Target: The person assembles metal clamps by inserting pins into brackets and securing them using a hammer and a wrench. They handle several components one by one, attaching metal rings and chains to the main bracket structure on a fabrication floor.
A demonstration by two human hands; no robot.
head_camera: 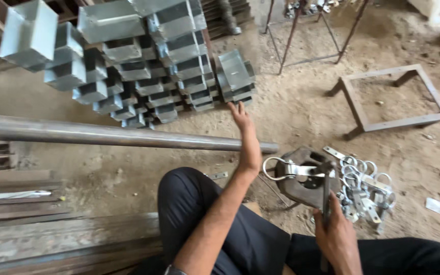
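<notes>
**Right hand on a metal bar, left hand stretched toward stacked channels**

Nearest the camera, the right hand [338, 239] is wrapped around the lower end of a dark metal bar [326, 191], gripping it firmly and holding it roughly upright. The bar's upper end sits at a heavy rusty iron block [301, 178] that rests on the dirt floor in front of the person's knees. On top of that block lies a shiny ring clamp [281, 168], its loop pointing left. Just right of the block is a loose pile of similar galvanised ring clamps [365, 188], touching one another.

Farther out, the left hand [244, 127] reaches forward with fingers spread and nothing in it, its fingertips just at the nearest short stack of galvanised channel pieces [235, 76]; whether they touch it cannot be told. Left of that stack stand taller stacks of channel pieces [128, 66]. A long steel pipe [103, 135] runs across the ground beneath the left forearm.

To the right, well apart, a square angle-iron frame [393, 97] stands on the sandy ground. Flat steel strips [36, 224] lie at the lower left.
</notes>
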